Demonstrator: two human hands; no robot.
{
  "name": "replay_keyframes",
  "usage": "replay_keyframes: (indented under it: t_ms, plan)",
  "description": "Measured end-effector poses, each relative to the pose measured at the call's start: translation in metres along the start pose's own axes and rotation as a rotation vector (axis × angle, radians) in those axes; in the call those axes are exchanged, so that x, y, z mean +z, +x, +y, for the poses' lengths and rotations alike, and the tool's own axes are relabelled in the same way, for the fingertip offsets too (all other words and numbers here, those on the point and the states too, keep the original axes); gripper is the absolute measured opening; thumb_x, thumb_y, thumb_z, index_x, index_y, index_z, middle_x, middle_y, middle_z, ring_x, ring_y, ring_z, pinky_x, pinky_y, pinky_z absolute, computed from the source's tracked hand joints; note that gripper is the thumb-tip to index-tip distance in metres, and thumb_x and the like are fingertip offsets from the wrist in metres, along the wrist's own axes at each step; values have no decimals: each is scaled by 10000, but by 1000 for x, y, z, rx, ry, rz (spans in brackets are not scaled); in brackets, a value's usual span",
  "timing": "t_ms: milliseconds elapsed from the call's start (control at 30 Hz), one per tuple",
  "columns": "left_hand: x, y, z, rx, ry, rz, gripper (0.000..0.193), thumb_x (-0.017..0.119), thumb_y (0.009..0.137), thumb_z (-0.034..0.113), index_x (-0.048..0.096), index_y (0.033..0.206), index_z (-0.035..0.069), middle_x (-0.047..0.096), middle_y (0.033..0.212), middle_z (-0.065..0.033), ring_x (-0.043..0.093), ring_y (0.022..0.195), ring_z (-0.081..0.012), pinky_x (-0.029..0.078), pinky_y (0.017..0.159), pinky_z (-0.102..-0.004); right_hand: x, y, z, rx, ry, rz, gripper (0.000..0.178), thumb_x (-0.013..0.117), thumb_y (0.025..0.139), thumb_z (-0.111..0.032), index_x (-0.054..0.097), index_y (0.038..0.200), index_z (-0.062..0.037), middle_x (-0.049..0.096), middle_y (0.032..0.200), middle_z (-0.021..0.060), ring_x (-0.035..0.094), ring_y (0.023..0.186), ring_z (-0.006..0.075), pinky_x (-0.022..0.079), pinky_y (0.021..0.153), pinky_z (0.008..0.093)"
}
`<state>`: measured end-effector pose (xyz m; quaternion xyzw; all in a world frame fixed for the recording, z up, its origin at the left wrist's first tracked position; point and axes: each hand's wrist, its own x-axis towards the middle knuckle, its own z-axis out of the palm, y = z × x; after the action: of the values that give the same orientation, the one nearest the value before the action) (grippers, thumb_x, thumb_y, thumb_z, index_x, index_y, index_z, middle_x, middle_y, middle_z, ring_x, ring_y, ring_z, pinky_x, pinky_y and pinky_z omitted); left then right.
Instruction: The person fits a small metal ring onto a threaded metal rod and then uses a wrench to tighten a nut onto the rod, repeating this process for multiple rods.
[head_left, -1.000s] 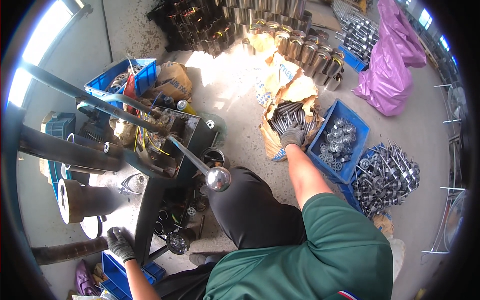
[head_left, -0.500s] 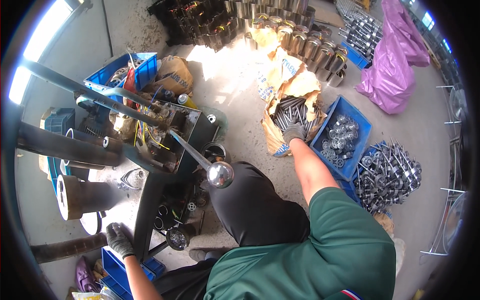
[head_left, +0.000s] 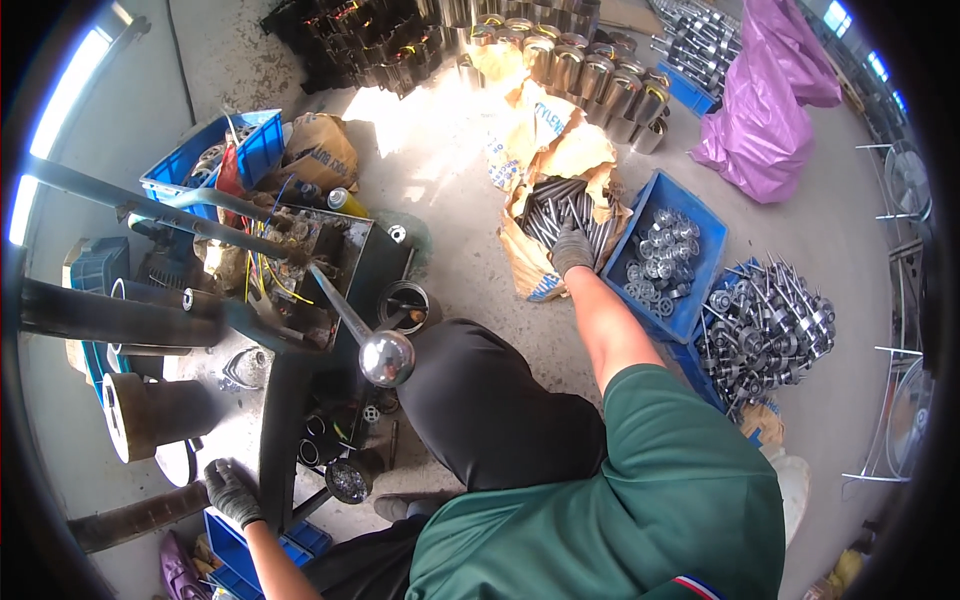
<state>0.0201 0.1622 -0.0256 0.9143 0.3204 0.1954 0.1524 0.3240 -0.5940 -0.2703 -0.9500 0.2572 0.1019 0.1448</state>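
My right hand [head_left: 570, 250], in a grey glove, reaches forward into a torn brown paper sack [head_left: 545, 175] filled with long dark metal rods [head_left: 550, 212] and rests on them; whether it grips one is hidden. My left hand [head_left: 232, 490], also gloved, is low at the left, curled by the dark metal frame [head_left: 275, 430] of a press machine. A lever with a shiny steel ball knob [head_left: 386, 357] sticks out from the machine toward my dark-trousered knee.
A blue crate [head_left: 665, 260] of small metal parts lies right of the sack, with a pile of spiked metal pieces [head_left: 770, 325] beyond. Metal cylinders [head_left: 570, 60] line the back, near a purple bag [head_left: 765, 110]. Blue bins [head_left: 215, 155] stand at left.
The view has shifted a little. My right hand stays in the sack of rods, and my left hand stays low by the machine frame.
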Motion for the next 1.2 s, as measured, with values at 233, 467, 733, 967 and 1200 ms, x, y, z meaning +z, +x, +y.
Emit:
replay_keyframes:
  t_ms: [233, 467, 733, 967, 1200]
  plan:
    - [3, -7, 22, 28, -64, 45, 259, 608, 1059, 275, 702, 1056, 34, 718, 943, -119, 629, 833, -237, 517, 833, -362, -10, -20, -3, -173, -133, -220, 740, 597, 972, -138, 290, 1645, -106, 707, 1219, 222, 706, 1112, 357, 558, 958, 461]
    - [3, -13, 34, 28, -152, 80, 140, 625, 1018, 173, 663, 991, 40, 678, 865, -52, 606, 791, -164, 522, 773, -325, 15, 0, -3, -360, -398, 75, 539, 770, 846, -162, 602, 1340, -26, 723, 1143, 165, 689, 1099, 318, 568, 907, 437]
    - [-1, -10, 55, -68, -93, 132, 212, 626, 874, 221, 702, 904, 26, 715, 834, -225, 702, 790, -368, 548, 764, -468, 15, 13, -3, -601, -187, 107, 481, 785, 838, -143, 638, 1278, -15, 775, 988, 138, 760, 939, 293, 615, 795, 408]
    - [-20, -19, 70, -102, 85, 9, 290, 662, 966, 361, 715, 1023, 82, 734, 958, -191, 707, 937, -375, 557, 870, -468, 1, -24, -34, -613, 133, -20, 490, 795, 822, -133, 634, 1269, -18, 771, 974, 137, 757, 919, 286, 611, 788, 401]
    - [-18, -21, 67, -104, 100, 6, 329, 638, 964, 380, 709, 1010, 61, 725, 973, -190, 699, 952, -385, 549, 868, -490, -4, -68, -61, -667, 235, -174, 499, 805, 805, -123, 630, 1261, -21, 766, 961, 135, 753, 899, 280, 608, 782, 394]
